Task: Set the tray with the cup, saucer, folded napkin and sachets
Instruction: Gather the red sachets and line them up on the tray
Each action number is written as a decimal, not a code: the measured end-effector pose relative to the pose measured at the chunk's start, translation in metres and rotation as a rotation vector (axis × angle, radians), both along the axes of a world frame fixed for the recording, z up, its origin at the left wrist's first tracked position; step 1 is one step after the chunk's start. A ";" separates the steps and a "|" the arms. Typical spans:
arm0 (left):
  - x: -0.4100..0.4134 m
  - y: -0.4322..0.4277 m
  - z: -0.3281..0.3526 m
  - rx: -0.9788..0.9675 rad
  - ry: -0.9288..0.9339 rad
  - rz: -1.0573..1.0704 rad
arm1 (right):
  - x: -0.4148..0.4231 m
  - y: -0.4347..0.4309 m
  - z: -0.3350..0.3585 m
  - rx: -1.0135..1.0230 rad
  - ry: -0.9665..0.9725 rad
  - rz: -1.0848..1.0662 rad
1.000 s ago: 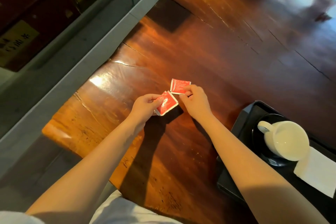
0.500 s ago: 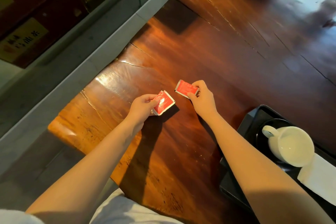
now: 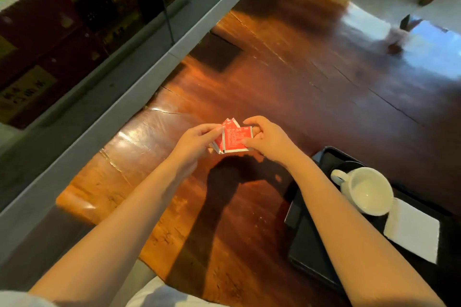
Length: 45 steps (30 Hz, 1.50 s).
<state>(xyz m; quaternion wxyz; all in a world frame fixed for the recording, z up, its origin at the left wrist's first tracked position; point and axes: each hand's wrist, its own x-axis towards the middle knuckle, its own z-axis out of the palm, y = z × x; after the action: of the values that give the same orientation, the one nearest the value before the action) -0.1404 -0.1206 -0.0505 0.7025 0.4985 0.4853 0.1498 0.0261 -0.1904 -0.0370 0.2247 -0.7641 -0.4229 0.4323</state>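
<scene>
We have both hands raised above the wooden table (image 3: 299, 87), and between them the red sachets (image 3: 235, 138) are gathered into one overlapping fan. Our left hand (image 3: 197, 141) pinches the fan's left edge with thumb and fingertips closed on it; our right hand (image 3: 269, 141) is closed on the right edge of the front sachet, whose printed face is turned toward us. We judge there are two or three sachets in the fan, but the overlap hides the count.

The black tray (image 3: 303, 244) lies to the right of and nearer to us than the right hand, close alongside that forearm, so the right hand is the nearer one for the carry. From the sachets, the way to the tray runs rightward and back toward our body.

In the tray, the white cup (image 3: 366, 190) stands empty on the dark saucer (image 3: 349, 166), handle pointing toward the hands. The folded napkin (image 3: 411, 230) lies flat just beside the cup, on its nearer side. Bare tray floor shows on the left part, by our judgement the likely room for the sachets.
</scene>
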 end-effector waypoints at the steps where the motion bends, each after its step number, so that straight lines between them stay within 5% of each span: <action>1: 0.003 -0.001 0.006 0.010 -0.011 -0.024 | 0.004 -0.004 0.004 -0.005 -0.020 0.023; 15: 0.080 -0.072 0.074 0.264 -0.036 -0.387 | 0.039 -0.126 0.085 0.149 -0.163 -0.041; 19: 0.107 -0.112 0.096 0.384 -0.086 -0.443 | 0.049 -0.180 0.097 0.153 0.105 -0.375; 24: 0.134 -0.170 0.125 0.528 -0.348 -0.602 | 0.059 -0.253 0.116 0.199 0.849 -0.737; 31: 0.153 -0.244 0.147 0.761 -0.521 -0.815 | 0.065 -0.344 0.141 0.390 1.078 -0.844; 38: 0.155 -0.308 0.137 0.787 -0.456 -0.858 | 0.068 -0.406 0.134 0.517 0.742 -0.904; 43: 0.145 -0.348 0.118 0.298 -0.318 -0.516 | 0.060 -0.426 0.110 0.532 0.469 -0.915; 45: 0.140 -0.357 0.108 0.247 -0.232 -0.514 | 0.056 -0.428 0.096 0.500 0.354 -0.902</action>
<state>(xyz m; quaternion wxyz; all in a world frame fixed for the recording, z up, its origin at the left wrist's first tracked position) -0.0006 -0.4777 0.0572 0.7021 0.6663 0.2379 0.0808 0.0821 -0.6184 0.0586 0.6304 -0.7085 -0.0987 0.3014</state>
